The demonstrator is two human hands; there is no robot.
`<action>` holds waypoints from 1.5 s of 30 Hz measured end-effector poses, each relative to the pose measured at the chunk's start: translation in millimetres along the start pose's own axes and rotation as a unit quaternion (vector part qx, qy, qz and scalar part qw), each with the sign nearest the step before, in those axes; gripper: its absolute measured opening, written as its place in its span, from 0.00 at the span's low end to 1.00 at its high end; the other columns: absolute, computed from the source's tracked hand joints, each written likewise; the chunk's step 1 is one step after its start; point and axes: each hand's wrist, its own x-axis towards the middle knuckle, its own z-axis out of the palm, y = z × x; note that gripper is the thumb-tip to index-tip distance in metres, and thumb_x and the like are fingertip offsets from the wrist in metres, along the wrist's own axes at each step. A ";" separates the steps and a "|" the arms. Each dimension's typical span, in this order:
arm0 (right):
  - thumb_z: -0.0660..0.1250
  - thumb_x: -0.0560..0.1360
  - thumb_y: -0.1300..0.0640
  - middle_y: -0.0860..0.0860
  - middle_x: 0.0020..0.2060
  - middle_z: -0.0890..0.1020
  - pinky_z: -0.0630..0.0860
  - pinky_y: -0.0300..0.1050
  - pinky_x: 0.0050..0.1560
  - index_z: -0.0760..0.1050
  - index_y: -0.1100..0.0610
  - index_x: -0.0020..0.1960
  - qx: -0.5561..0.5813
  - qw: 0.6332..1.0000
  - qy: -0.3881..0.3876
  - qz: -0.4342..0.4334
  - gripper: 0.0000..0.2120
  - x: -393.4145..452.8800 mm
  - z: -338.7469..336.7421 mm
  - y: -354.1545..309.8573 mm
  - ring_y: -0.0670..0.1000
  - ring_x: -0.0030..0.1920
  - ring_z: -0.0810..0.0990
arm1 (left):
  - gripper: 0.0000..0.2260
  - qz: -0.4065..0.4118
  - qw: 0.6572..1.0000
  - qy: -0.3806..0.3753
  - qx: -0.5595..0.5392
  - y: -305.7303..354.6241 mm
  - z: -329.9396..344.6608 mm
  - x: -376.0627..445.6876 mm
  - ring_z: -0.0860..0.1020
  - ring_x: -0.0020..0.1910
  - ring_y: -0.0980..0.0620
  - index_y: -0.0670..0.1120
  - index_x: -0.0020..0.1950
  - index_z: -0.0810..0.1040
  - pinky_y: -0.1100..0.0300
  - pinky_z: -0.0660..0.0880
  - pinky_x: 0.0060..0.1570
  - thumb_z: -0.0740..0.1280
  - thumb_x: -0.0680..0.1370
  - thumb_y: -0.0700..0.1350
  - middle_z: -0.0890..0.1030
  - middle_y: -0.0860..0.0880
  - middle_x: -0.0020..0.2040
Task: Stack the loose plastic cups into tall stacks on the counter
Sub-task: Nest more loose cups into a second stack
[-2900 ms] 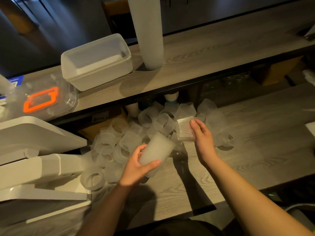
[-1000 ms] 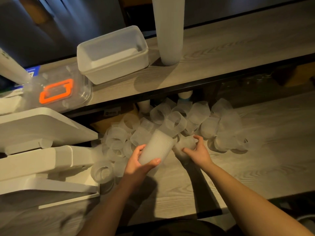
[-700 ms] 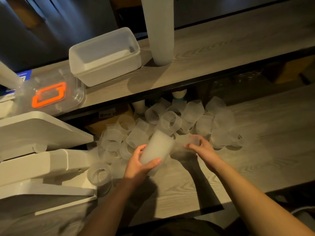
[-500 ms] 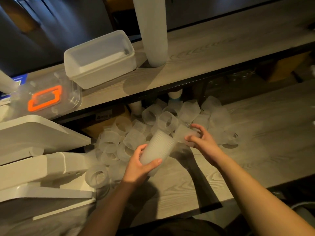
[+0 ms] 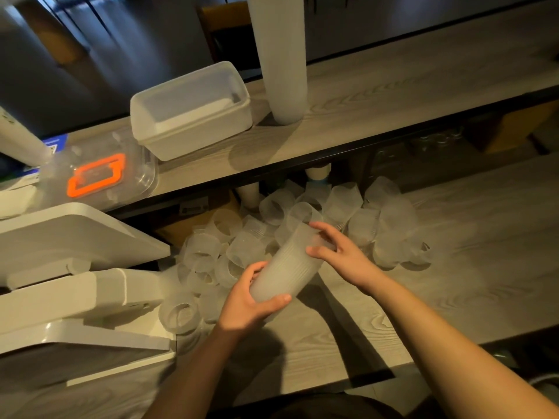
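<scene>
Seating a cup [image 5: 314, 237] into the stack [image 5: 284, 267] tilted above the desk [image 5: 453, 252]: left hand [image 5: 245, 300] fingers wrapped round its base, right hand [image 5: 341, 252] fingers pinching the cup's rim; next, probably pressing home, then fetching another from the pile [image 5: 378, 216].

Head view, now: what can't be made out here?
- Tall stack on the shelf: top cut off by the frame edge.
- Cup count in the held stack: ribs too fine; base hidden by the left hand.
- Right hand at the stack's mouth: motion blur hides the cup going in.
- Loose cups: translucent, overlapping, uncountable.
</scene>
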 end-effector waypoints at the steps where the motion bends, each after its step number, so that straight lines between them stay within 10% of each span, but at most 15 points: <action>1: 0.68 0.78 0.47 0.43 0.65 0.69 0.67 0.39 0.63 0.64 0.46 0.76 0.006 1.000 -0.006 0.003 0.28 -1.4 6.4 -1.9 0.44 0.67 0.68 | 0.34 -0.002 1.000 0.006 -0.006 0.3 -0.6 -0.9 0.77 0.55 0.57 0.59 0.60 0.71 0.62 0.79 0.48 0.76 0.56 0.63 0.75 0.56 0.58; 4: 0.58 0.77 0.38 0.47 0.68 0.68 0.64 0.27 0.58 0.64 0.51 0.76 -0.003 1.000 -0.022 -0.006 0.31 -6.6 29.1 -4.1 0.46 0.69 0.67 | 0.35 -0.008 1.000 0.014 0.001 -0.2 -2.9 -0.6 0.77 0.56 0.56 0.60 0.60 0.71 0.57 0.80 0.51 0.76 0.56 0.64 0.74 0.56 0.59; 10: 0.51 0.79 0.34 0.48 0.68 0.73 0.63 0.39 0.69 0.70 0.52 0.73 -0.017 0.998 -0.055 -0.011 0.31 -0.8 38.4 0.1 0.42 0.67 0.70 | 0.39 -0.068 0.996 -0.050 0.019 -10.4 -6.9 -0.8 0.79 0.56 0.55 0.60 0.62 0.70 0.59 0.80 0.50 0.78 0.54 0.65 0.78 0.53 0.60; 15: 0.61 0.81 0.45 0.44 0.62 0.75 0.72 0.43 0.65 0.69 0.51 0.71 0.016 0.990 0.138 -0.027 0.21 22.3 33.5 -0.5 0.45 0.64 0.74 | 0.37 -0.090 0.990 -0.003 -0.111 1.6 -3.0 0.4 0.80 0.54 0.52 0.52 0.65 0.70 0.62 0.80 0.42 0.79 0.59 0.55 0.78 0.48 0.58; 29: 0.74 0.73 0.46 0.54 0.74 0.67 0.64 0.51 0.72 0.56 0.54 0.79 -0.466 0.873 0.115 -0.088 0.42 88.0 18.0 6.8 0.56 0.73 0.63 | 0.31 -0.119 0.980 0.051 -0.152 0.1 -22.3 -3.8 0.78 0.54 0.48 0.52 0.63 0.69 0.50 0.80 0.51 0.72 0.63 0.59 0.77 0.45 0.58; 45: 0.74 0.73 0.45 0.53 0.71 0.69 0.69 0.49 0.70 0.63 0.53 0.76 -0.323 0.929 0.152 -0.099 0.36 48.1 0.6 14.5 0.53 0.70 0.69 | 0.42 -0.129 0.980 0.060 -0.141 -0.1 -15.7 -11.7 0.78 0.56 0.47 0.52 0.65 0.67 0.48 0.79 0.52 0.76 0.54 0.60 0.76 0.48 0.59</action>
